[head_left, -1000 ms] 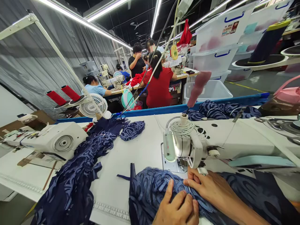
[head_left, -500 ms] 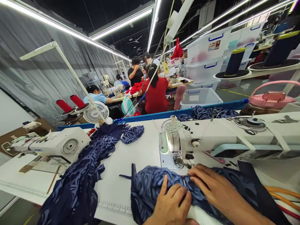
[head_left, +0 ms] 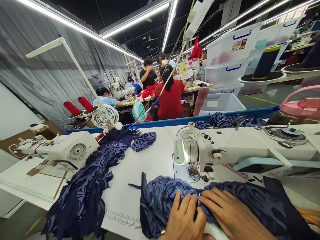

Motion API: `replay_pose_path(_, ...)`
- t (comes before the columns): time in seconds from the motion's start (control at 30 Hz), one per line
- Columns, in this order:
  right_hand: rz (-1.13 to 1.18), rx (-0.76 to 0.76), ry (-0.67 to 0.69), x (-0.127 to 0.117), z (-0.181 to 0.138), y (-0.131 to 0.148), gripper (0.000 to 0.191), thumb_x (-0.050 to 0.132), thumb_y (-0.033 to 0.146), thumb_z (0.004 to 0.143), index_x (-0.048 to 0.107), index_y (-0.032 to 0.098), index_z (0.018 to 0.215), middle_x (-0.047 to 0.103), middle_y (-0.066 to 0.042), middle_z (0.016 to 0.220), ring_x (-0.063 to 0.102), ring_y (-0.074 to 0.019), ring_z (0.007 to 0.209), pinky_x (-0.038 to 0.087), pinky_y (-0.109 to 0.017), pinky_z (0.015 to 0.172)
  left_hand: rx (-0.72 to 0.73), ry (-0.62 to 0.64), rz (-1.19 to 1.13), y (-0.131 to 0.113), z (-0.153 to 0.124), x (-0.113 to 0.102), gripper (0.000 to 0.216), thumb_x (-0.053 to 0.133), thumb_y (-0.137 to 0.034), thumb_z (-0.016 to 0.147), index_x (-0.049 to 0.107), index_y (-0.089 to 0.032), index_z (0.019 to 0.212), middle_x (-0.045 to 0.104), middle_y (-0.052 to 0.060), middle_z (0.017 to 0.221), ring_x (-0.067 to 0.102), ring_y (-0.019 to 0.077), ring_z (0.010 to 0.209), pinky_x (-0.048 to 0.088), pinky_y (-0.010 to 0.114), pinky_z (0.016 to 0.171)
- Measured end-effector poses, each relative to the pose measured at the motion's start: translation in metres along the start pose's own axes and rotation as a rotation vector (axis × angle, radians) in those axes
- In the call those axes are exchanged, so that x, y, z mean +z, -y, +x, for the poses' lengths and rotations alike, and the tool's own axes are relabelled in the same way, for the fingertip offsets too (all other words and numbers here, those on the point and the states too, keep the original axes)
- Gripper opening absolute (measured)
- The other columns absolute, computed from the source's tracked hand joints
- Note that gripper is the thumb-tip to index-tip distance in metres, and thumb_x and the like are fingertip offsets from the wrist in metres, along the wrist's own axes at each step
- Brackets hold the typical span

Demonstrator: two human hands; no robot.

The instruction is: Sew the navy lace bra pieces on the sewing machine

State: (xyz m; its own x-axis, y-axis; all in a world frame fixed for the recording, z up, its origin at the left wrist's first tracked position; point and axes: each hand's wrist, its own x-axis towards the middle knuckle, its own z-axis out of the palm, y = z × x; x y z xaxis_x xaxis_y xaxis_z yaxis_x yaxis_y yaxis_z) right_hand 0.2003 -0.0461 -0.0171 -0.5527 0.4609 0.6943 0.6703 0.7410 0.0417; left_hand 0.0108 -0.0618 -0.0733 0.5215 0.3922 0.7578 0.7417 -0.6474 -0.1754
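A navy patterned lace bra point(head_left: 160, 190) lies on the white sewing table, with a dark strap end at its left and a dark band stretching right. My left hand point(head_left: 186, 215) grips the left cup near the middle, fingertips on the lace; its thumb is mostly hidden. Close beside it, my right hand point(head_left: 227, 210) pinches the bra's centre, fingers pressed together near the left fingertips. Just beyond the hands stands a sewing machine point(head_left: 215, 143), its needle area point(head_left: 193, 171) lit and apart from the lace.
A long heap of navy lace pieces point(head_left: 87, 183) runs down the table's left side, with a single lace piece point(head_left: 143, 141) beside it. Another sewing machine point(head_left: 62, 150) stands at left. Beyond the blue edge point(head_left: 160, 123) several people work; clear bins point(head_left: 227, 70) are stacked at right.
My right hand has moved down and slightly left, closer to the left hand. Left fingers have drawn closer together on the lace. The camera view has shifted a little.
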Motion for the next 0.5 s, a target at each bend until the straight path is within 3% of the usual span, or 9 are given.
replay_pose_path(0.13,0.005,0.028,0.0,0.006,0.0,0.003,0.034,0.037,0.003,0.082,0.06,0.022,0.097,0.071,0.001,0.091,0.059,-0.0204,0.08,0.036,-0.036,0.078,-0.005,-0.011,0.076,0.001,-0.002,0.004,0.09,0.02,-0.088,0.083,0.067,-0.013,0.094,0.074,0.015,0.103,0.066,0.0266,0.103,0.034,0.05,0.114)
replay_pose_path(0.23,0.028,0.032,0.026,0.007,0.0,0.001,0.034,0.036,0.003,0.083,0.06,0.023,0.096,0.07,0.001,0.091,0.059,-0.0196,0.079,0.036,-0.036,0.079,0.006,-0.025,0.041,0.004,-0.004,0.005,0.089,0.019,-0.089,0.082,0.067,-0.015,0.092,0.073,0.014,0.104,0.066,0.0257,0.102,0.032,0.051,0.115)
replay_pose_path(0.37,0.028,-0.037,0.093,0.002,-0.001,-0.012,0.037,0.04,0.006,0.084,0.06,0.023,0.111,0.07,0.002,0.1,0.062,-0.0151,0.087,0.038,-0.031,0.085,0.012,-0.056,0.016,0.008,-0.004,0.003,0.087,0.023,-0.089,0.082,0.068,-0.016,0.092,0.073,0.012,0.106,0.066,0.0242,0.102,0.035,0.049,0.114)
replay_pose_path(0.5,0.016,-0.077,0.1,0.005,-0.005,-0.02,0.047,0.04,0.002,0.081,0.062,0.025,0.116,0.069,0.002,0.104,0.061,-0.017,0.09,0.038,-0.032,0.084,-0.02,-0.035,-0.052,0.009,0.002,-0.004,0.082,0.026,-0.083,0.088,0.069,-0.015,0.105,0.073,0.009,0.107,0.066,0.0212,0.1,0.032,0.045,0.116)
